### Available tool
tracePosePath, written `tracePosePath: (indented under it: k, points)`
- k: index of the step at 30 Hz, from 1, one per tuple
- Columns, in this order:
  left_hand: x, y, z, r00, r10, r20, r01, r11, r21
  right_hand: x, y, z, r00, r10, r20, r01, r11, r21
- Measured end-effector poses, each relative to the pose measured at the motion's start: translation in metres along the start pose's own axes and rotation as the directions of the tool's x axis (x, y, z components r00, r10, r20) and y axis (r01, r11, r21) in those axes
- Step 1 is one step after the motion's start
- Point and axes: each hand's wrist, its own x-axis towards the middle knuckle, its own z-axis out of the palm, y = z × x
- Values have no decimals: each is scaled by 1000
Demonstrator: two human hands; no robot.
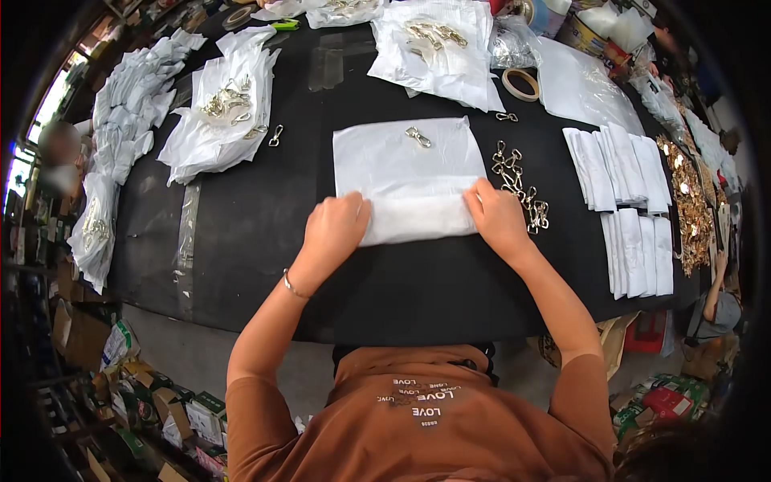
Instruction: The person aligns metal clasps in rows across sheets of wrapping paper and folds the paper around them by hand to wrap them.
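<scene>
A thin white wrapping sheet (401, 165) lies on the black table in front of me, its near part folded over into a flat band. My left hand (336, 225) is closed on the left end of this band, and my right hand (499, 217) pinches the right end. On the sheet's far part rests a silver metal snap hook (418, 137), apart from both hands. Beside my right hand lies a cluster of loose snap hooks (514, 173). One more hook (506, 117) sits beyond the cluster, and another (276, 136) lies off to the left.
Stacked white sheets with hooks on top (229, 100) lie left, with another such stack (438, 60) at the back. Folded white packets (640, 253) stand in rows at right, next to gold-coloured metal pieces (683, 205). A tape roll (520, 84) lies behind. Another person's arm (713, 281) shows far right.
</scene>
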Motion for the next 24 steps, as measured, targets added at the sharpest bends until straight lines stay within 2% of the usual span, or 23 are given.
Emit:
tracePosePath:
  k: [2,3,4,5,6,7,9,10,12,14,15,17,18,19,20,21,22,23,24]
  points:
    - [-21,-6,1,990,113,88,-112,994,-18,-6,-7,-9,991,46,123,-37,996,-78]
    - [-34,3,-12,976,85,202,-91,996,20,-3,-9,-12,992,42,120,-33,997,-77]
    - [-42,13,-25,949,50,312,-72,996,61,0,-12,-16,994,-62,89,68,995,-69]
    - [-40,19,-30,951,49,307,-71,995,64,2,-15,-19,985,-166,57,169,983,-65]
    - [-40,28,-32,947,269,177,-268,963,-26,1,-18,-21,965,-260,28,261,963,-61]
    - [-42,36,-31,884,467,29,-463,882,-90,-3,-21,-20,937,-348,-1,348,936,-59]
    - [-35,39,4,690,716,104,-700,697,-156,31,-31,1,850,-526,-35,525,838,148]
    - [-30,43,17,691,716,99,-701,698,-147,44,-23,16,845,-533,-40,533,834,145]
    - [-18,46,32,558,821,120,-797,570,-200,66,-10,45,716,-685,-133,679,728,-94]
    - [-15,44,29,560,818,129,-794,575,-198,60,1,19,835,-550,-36,530,819,-222]
    - [-18,44,28,564,813,141,-786,582,-211,51,9,11,837,-546,-26,528,819,-223]
    - [-19,45,29,567,808,159,-774,589,-233,28,21,-7,878,-444,-181,361,860,-360]
    - [-18,46,29,571,808,149,-772,589,-240,11,12,-23,962,-209,-173,185,972,-144]
    - [-18,45,28,570,808,147,-770,588,-248,-9,3,-36,994,30,-107,-23,997,68]
    - [-19,45,28,570,808,147,-767,588,-257,-25,8,-43,991,64,-114,-57,997,60]
    - [-19,44,28,569,809,148,-765,587,-264,-40,8,-55,962,243,128,-257,961,103]
    - [-18,43,29,568,810,146,-765,585,-269,-49,4,-65,847,391,361,-450,888,95]
    - [-18,43,31,571,809,140,-762,586,-274,-56,5,-64,845,393,363,-450,889,86]
    - [-18,43,32,567,812,138,-764,581,-279,-63,6,-59,844,395,362,-483,855,192]
